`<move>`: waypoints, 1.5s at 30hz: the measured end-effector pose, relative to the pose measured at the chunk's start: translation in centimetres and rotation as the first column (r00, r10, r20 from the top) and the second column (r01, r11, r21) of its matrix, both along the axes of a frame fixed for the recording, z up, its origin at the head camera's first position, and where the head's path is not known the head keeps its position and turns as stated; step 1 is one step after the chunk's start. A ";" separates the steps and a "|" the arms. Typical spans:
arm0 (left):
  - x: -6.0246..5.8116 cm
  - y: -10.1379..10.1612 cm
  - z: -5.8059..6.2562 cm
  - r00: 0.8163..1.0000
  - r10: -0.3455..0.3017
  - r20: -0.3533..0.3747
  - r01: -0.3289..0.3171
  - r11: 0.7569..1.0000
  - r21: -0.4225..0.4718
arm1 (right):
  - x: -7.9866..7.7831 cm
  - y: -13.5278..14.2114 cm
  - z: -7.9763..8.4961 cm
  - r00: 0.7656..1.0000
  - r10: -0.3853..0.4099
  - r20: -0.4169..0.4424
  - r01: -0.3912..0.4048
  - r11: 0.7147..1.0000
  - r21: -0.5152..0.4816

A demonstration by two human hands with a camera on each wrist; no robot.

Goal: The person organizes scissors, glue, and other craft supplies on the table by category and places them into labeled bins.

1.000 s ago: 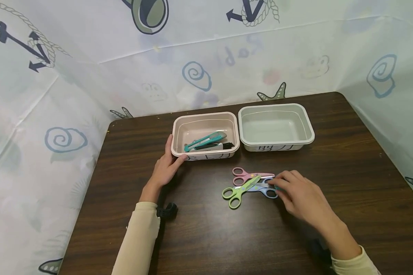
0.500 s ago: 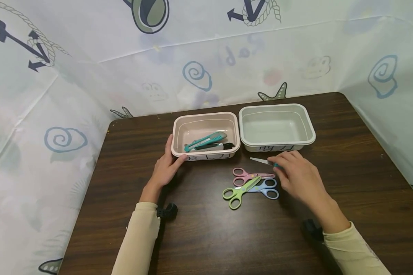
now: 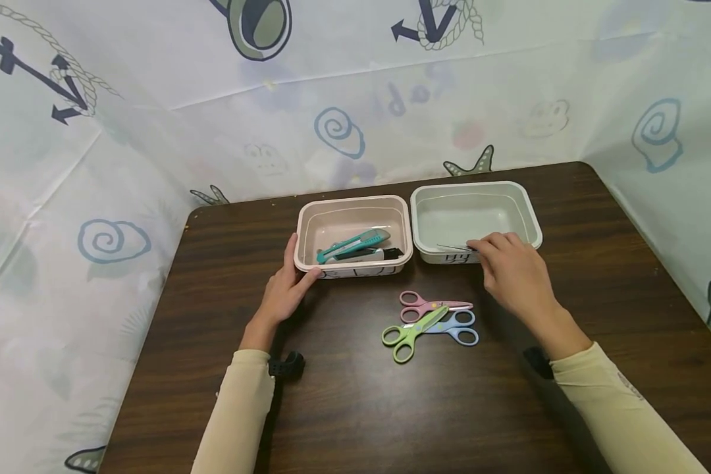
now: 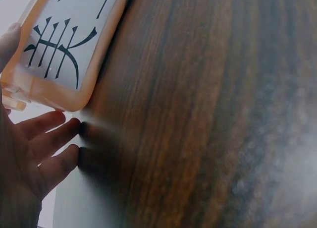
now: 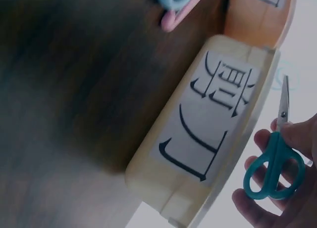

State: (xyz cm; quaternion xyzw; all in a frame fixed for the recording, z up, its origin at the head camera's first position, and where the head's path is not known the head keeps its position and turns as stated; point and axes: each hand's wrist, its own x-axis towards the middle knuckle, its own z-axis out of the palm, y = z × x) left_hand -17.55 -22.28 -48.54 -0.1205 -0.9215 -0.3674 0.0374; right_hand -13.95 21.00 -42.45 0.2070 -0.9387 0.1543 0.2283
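Note:
My right hand [image 3: 515, 273] pinches small scissors with teal handles [image 5: 273, 163]; their blades, closed together, point left over the front rim of the pale green bin [image 3: 468, 204]. My left hand [image 3: 281, 293] rests at the left front corner of the pink bin [image 3: 361, 270], thumb on the front rim and fingers along the left side. In the pink bin lie a teal utility knife [image 3: 355, 245] and a black-and-grey cutter [image 3: 367, 256]. On the table in front are pink scissors [image 3: 429, 307], green scissors [image 3: 417, 333] and blue scissors [image 3: 455, 327], overlapping one another.
Both bins stand side by side near the back of the dark wooden table [image 3: 355, 408]. A white label with black characters [image 5: 208, 119] is on the green bin's front; another label [image 4: 59, 44] is on the pink bin. A patterned cloth [image 3: 213, 131] hangs behind.
My right hand has lifted the teal-handled scissors from beside the other scissors and moved them away from me to the green bin's front rim. The left hand has stayed at the pink bin.

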 end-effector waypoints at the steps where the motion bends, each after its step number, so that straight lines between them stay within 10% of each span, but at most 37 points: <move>1: 0.0 0.0 0.0 1.000 -0.001 0.001 0.001 1.000 -0.002 | -0.3 0.0 -0.1 1.000 -0.002 0.005 0.002 1.000 0.007; 16: 0.1 -0.4 -0.4 1.000 0.013 0.014 -0.013 1.000 0.002 | -2.6 -0.2 0.1 0.989 0.018 0.143 -0.034 0.994 0.106; 30: -0.1 -0.2 -0.3 1.000 0.003 0.011 -0.003 1.000 0.002 | -3.7 0.2 0.6 0.928 0.041 0.371 -0.065 0.996 0.053; 45: -0.2 -0.3 -0.4 1.000 0.002 -0.002 -0.002 1.000 -0.005 | -2.7 0.3 -0.3 0.975 0.021 0.223 -0.005 0.997 -0.073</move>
